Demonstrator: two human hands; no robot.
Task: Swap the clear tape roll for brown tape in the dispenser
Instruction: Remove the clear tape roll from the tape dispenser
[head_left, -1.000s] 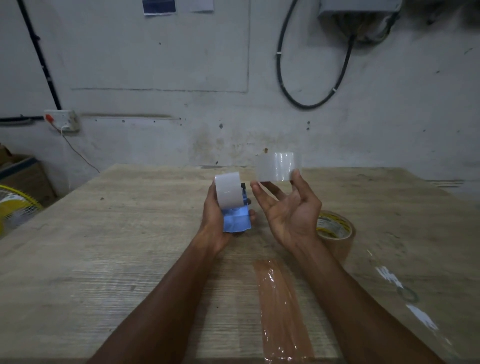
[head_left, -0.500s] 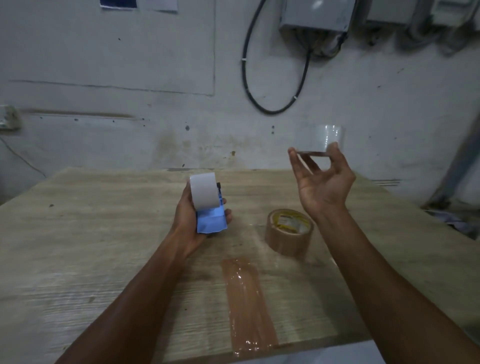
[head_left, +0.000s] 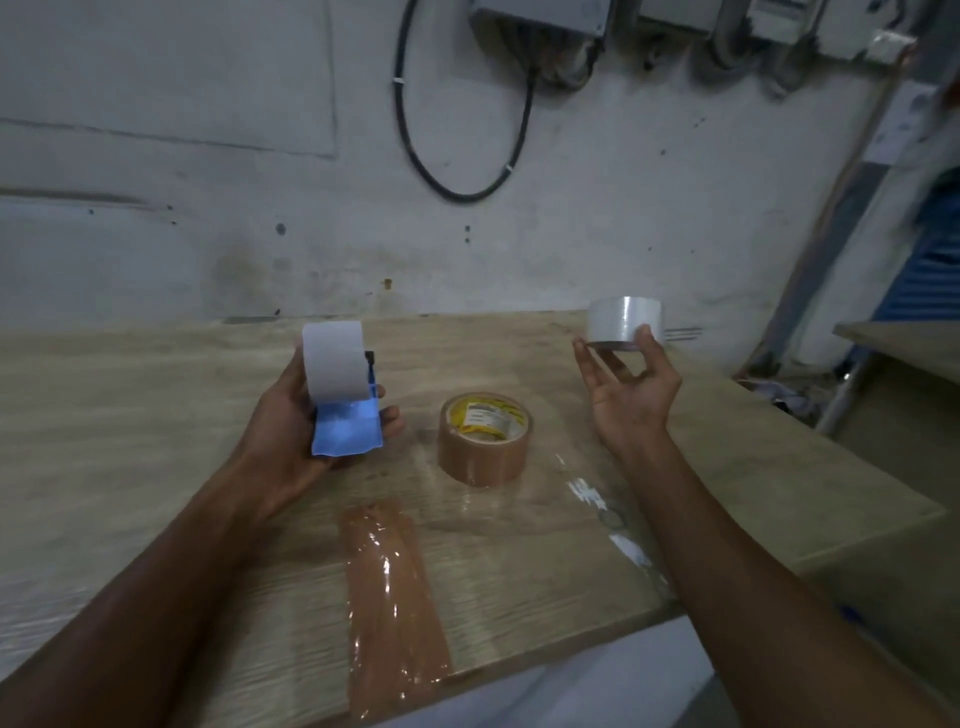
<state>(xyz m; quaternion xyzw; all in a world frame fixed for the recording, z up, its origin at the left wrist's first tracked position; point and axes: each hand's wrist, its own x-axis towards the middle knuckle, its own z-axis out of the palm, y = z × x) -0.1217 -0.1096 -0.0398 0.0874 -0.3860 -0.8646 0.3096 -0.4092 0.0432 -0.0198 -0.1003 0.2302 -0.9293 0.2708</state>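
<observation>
My left hand (head_left: 291, 436) grips the tape dispenser (head_left: 340, 389), which shows a white curved top and a blue lower part, held above the wooden table (head_left: 130, 415). My right hand (head_left: 628, 389) is raised at the right and holds the clear tape roll (head_left: 623, 322) on its fingertips, flat side down, over the table's far right corner. The brown tape roll (head_left: 484, 439), with a yellow label inside its core, lies flat on the table between my two hands, touched by neither.
A crumpled strip of brown tape (head_left: 389, 597) is stuck to the table near its front edge. Clear tape scraps (head_left: 613, 525) shine to the right of it. A second table edge (head_left: 898, 338) stands at the far right. A black cable (head_left: 457, 156) hangs on the wall.
My right hand has carried the clear roll away from the dispenser, out to the right. The view has turned right. My left hand still holds the dispenser.
</observation>
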